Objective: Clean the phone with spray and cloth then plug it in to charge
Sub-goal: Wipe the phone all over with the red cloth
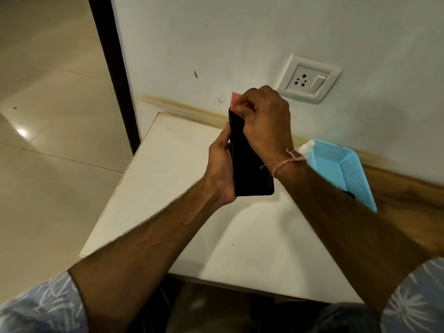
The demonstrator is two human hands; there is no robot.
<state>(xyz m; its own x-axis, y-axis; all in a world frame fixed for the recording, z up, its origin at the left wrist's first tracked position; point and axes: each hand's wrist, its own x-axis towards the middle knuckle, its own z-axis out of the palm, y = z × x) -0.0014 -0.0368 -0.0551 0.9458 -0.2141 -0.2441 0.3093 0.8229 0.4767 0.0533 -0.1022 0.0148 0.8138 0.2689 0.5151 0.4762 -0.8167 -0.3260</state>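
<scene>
A black phone is held upright above the white table, its dark face turned toward me. My left hand grips its left edge from behind. My right hand is closed over a small pink cloth and presses it against the phone's top end; only a corner of the cloth shows. A white spray bottle top peeks out behind my right wrist, beside the blue basket. The white wall socket with its switch sits on the wall above and to the right.
A light blue perforated basket lies on the table at the right against the wall, with something dark inside it. A dark door frame stands at the left, with tiled floor beyond the table's left edge.
</scene>
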